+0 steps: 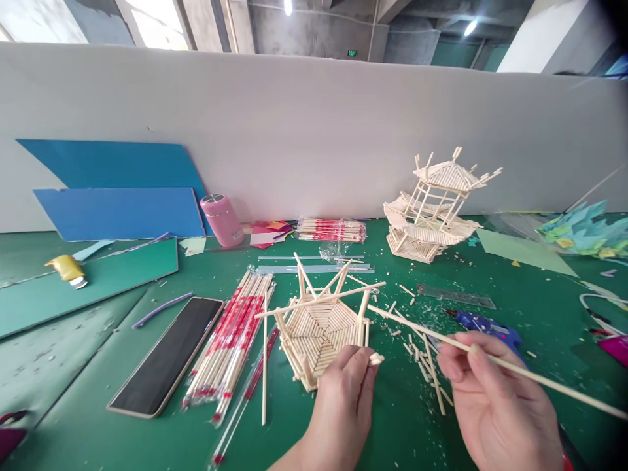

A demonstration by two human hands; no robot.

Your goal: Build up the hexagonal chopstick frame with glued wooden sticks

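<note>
A six-sided model [318, 330] built from thin wooden sticks stands in front of me, with upright posts around its rim and a long stick lying across its top. My left hand [343, 396] is closed on its near right corner. Short stick ends poke out beside the fingers, which hide that part. On the right, my right hand [495, 392] pinches a long wooden stick [549, 378] between thumb and fingers. That stick slants up to the left, its tip near the model's right side.
Bagged sticks [230, 340] and a phone [167, 356] lie left. Cut stick pieces [426, 366], a blue glue gun [485, 327] and a clear ruler [456, 296] lie right. Behind stand a stick pagoda [436, 206] and a pink bottle [222, 221] before a white partition [304, 131].
</note>
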